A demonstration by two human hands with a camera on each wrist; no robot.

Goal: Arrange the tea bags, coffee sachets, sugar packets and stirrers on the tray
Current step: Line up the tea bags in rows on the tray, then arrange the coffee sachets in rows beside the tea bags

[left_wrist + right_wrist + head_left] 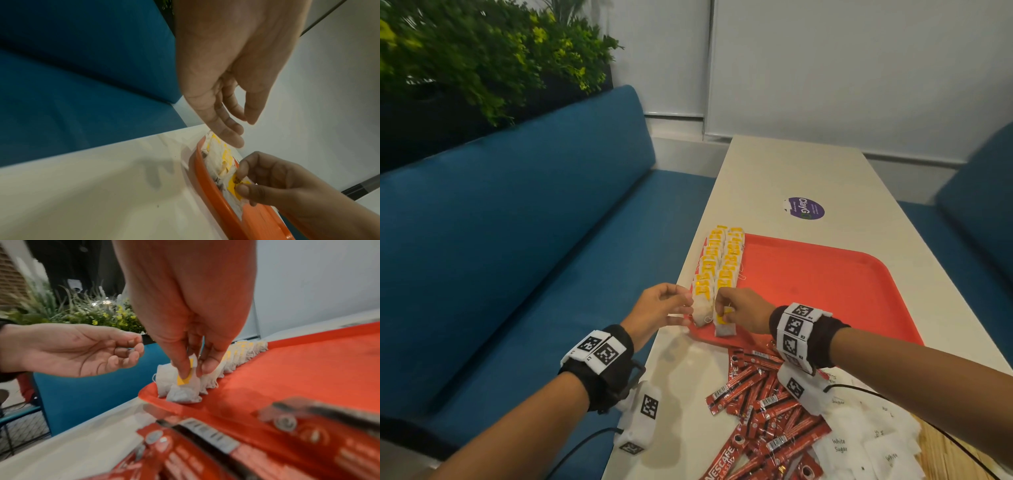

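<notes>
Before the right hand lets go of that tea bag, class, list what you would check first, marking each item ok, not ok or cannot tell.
1. Right hand pinches the tea bag by its yellow tag: ok.
2. Bag's bottom rests on the red tray: ok.
3. It sits beside the nearest bag of the other row: ok.
4. Left hand holds nothing: ok.
5. Coffee sachets on the tray: not ok.
6. Stirrers located: cannot tell.

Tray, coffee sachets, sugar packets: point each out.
Tray [825, 274], head view, bare floor.
Coffee sachets [760, 404], head view, middle of the pile.
Sugar packets [839, 445], head view, a labelled packet.
</notes>
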